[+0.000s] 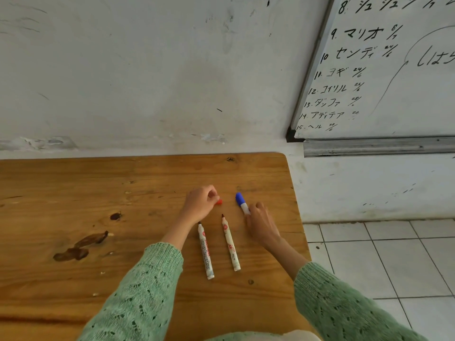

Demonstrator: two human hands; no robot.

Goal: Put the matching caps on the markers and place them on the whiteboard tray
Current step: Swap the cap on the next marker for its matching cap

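Observation:
Two uncapped white markers lie side by side on the wooden table (123, 193), tips pointing away from me: the left marker (205, 252) and the right marker (231, 243). My left hand (199, 204) pinches a small red cap (218, 202) just above them. My right hand (261, 222) grips the barrel of a blue-capped marker (241, 201), whose cap points up and to the left. The metal whiteboard tray (379, 146) runs along the bottom of the whiteboard (394, 70) at the upper right.
The table's right edge ends close to my right hand, with white tiled floor (394, 262) beyond it. A white wall stands behind the table. Dark knots and stains mark the table's left part.

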